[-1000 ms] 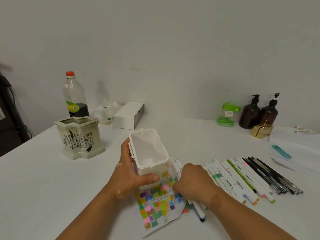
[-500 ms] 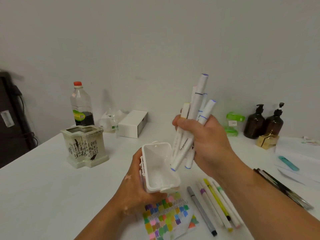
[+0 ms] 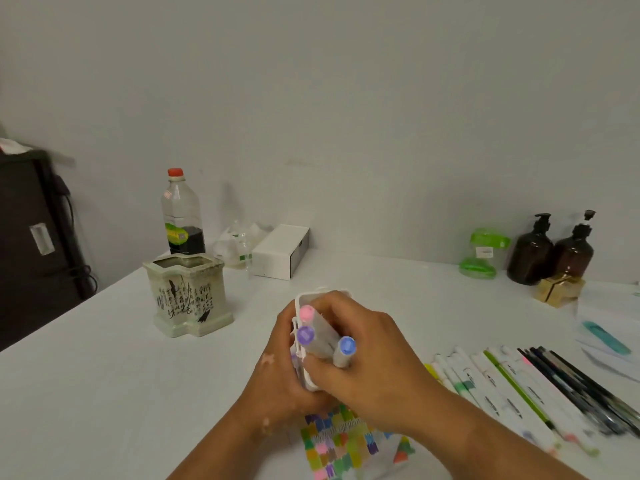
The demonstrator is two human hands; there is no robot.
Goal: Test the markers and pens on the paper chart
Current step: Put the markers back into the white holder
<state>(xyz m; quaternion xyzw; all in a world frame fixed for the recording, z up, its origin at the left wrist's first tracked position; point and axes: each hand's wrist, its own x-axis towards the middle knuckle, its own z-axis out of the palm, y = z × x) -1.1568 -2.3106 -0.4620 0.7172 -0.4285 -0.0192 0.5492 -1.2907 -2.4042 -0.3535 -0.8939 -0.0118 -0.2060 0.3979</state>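
A: What sits at the left of the frame?
B: A dark cabinet at the far left edge. Right of it on the white table stand a cream ceramic pot with black script and, behind it, a red-capped bottle. A white box lies further right, near the wall.

A: And in the centre?
B: The left hand is wrapped round a white plastic container. The right hand is closed over a bunch of markers standing in it; pink, purple and blue caps show. Just below the hands, at the bottom centre, lies the paper chart of coloured swatches.

A: The right side?
B: A row of white markers and dark pens lies on the table at lower right. Higher up, near the wall, are a green plastic item and two brown pump bottles.
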